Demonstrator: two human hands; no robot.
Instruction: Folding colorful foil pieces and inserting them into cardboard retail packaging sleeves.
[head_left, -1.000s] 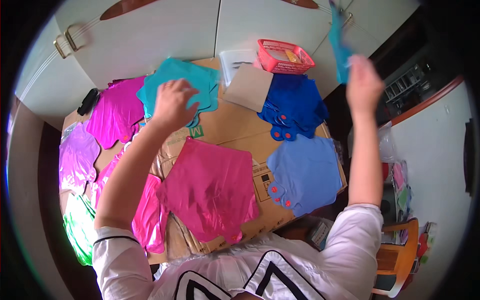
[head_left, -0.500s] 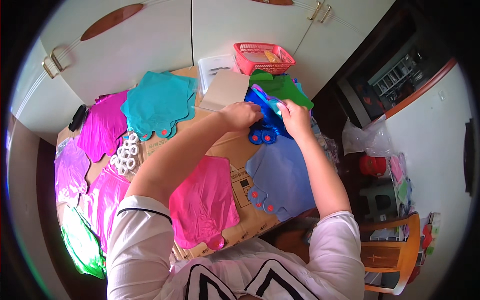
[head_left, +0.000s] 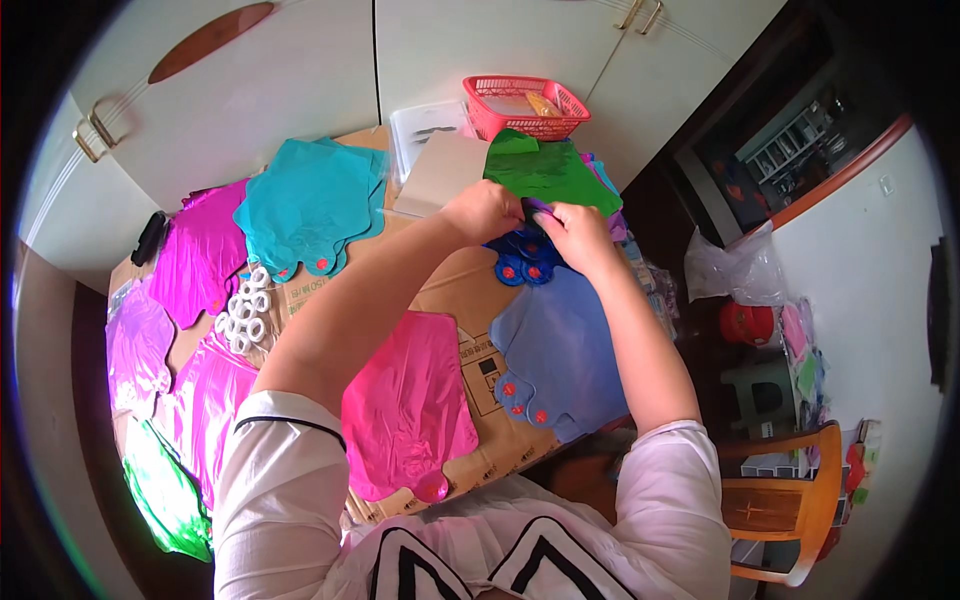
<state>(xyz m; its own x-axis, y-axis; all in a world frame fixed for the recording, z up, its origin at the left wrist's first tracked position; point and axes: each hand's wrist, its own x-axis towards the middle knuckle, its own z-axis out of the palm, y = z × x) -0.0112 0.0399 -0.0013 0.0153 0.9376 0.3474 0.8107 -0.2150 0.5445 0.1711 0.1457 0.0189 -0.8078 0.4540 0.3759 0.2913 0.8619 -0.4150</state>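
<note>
Over the far right part of the cardboard-covered table, my left hand (head_left: 487, 212) and my right hand (head_left: 582, 238) are close together, fingers closed. A small dark piece with a purple edge (head_left: 537, 210) is gripped between them; its exact kind is partly hidden by my fingers. Directly below lie shiny dark-blue foil sheets (head_left: 525, 264) with round tabs bearing red dots. A green foil sheet (head_left: 550, 170) is just beyond my hands, and a beige card (head_left: 437, 178) lies beside my left hand. Nearer to me rests a stack of pale-blue sheets (head_left: 565, 350) with red-dotted tabs.
Teal sheets (head_left: 300, 200), magenta sheets (head_left: 200, 250) and a pink sheet (head_left: 410, 400) spread over the cardboard (head_left: 440, 290). White rings (head_left: 243, 312) lie in a cluster. A pink basket (head_left: 527, 107) stands at the back by white cabinets. A wooden chair (head_left: 820, 500) is at right.
My right hand has moved left and slightly down toward my left hand. The purple and teal bundle it held upright is now lowered, mostly hidden between both hands. The view has shifted slightly.
</note>
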